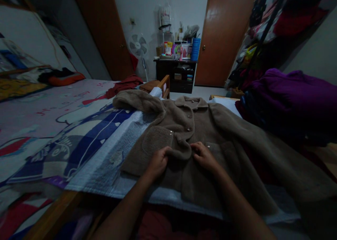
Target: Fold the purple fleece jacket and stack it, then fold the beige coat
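Note:
A brown fleecy coat point(202, 124) lies spread on a pale blue quilted cover point(105, 166), collar away from me. Its sleeves reach out to both sides, and the left one is bunched up. Several buttons run down the front edge. My left hand point(159, 161) is closed on the front flap below the left pocket point(155, 141), and the flap's edge is lifted in a fold. With fingers pinched, my right hand point(204, 155) grips the coat's front edge near the middle, beside the right pocket. The fingertips of both hands are partly hidden by the cloth.
A bed with a patterned blanket point(71, 110) stretches along the left. Purple folded cloth point(292, 89) is piled at the right. Farther back stand a white fan point(139, 45), a dark cabinet point(175, 77) with many items, and a wooden door point(217, 40). Clothes hang at upper right.

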`<state>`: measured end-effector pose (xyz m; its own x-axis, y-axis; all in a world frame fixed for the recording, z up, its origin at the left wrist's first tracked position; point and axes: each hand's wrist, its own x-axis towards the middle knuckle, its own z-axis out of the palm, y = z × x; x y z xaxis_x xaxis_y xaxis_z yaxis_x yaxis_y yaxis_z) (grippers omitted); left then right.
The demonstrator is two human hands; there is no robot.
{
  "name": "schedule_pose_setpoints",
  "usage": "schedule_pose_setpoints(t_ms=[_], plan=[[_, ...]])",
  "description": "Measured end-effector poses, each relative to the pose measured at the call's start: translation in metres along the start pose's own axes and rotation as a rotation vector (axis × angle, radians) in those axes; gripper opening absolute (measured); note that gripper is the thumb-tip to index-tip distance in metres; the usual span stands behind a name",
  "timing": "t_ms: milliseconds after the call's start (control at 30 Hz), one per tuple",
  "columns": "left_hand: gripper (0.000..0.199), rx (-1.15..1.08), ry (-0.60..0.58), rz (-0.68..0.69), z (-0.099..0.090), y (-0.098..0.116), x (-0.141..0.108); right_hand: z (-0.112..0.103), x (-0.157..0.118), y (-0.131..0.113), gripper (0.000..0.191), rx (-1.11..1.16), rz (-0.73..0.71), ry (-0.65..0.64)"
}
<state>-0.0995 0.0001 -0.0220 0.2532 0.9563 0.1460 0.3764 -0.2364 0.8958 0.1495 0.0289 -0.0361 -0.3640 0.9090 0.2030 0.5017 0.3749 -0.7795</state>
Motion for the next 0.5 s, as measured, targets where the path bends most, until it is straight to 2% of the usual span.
schedule_pose_setpoints(t_ms=[133, 200, 233, 300, 400, 500], plan=[[0.035, -0.276, 0.370, -0.053, -0.011, -0.012, 0.009, 0.002, -0.004, 0.006, 0.042, -0.035, 0.039, -0.015], [0.041, -0.279, 0.485, -0.054, -0.015, -0.017, 0.009, 0.004, -0.005, 0.008, 0.040, -0.064, 0.040, -0.018], [0.042, -0.257, 0.496, -0.043, -0.016, -0.018, 0.009, 0.005, -0.005, 0.009, 0.039, -0.082, 0.039, -0.015], [0.040, -0.198, 0.420, -0.019, -0.016, -0.018, 0.004, 0.008, -0.006, 0.011, 0.039, -0.121, 0.043, -0.009], [0.028, -0.101, 0.213, -0.022, -0.011, -0.014, -0.006, 0.013, -0.004, 0.014, 0.041, -0.194, 0.063, -0.014], [0.019, -0.001, 0.002, -0.047, -0.005, -0.009, -0.017, 0.015, -0.002, 0.015, 0.035, -0.268, 0.083, -0.028]])
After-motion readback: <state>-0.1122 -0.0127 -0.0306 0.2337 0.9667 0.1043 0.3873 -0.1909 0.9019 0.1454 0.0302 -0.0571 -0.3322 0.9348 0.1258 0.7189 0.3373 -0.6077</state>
